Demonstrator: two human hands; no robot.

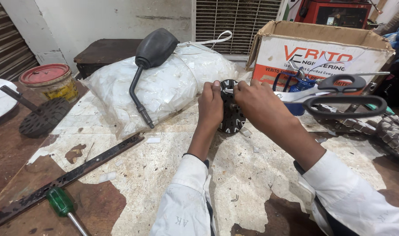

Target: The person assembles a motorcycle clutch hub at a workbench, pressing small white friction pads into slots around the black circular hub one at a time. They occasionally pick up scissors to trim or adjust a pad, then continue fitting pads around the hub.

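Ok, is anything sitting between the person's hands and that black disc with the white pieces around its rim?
Nothing visible does. The left hand and the right hand are both already on the black disc, which stands on edge on the worktable. Their fingers pinch a small white piece at its top rim.

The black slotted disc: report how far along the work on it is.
Done: some slots of the black slotted disc already hold white pieces along its lower rim. In hand: the left hand steadies the upright disc while the right hand pinches a small white piece at its top edge. Left: several slots look empty; loose white pieces lie on the table.
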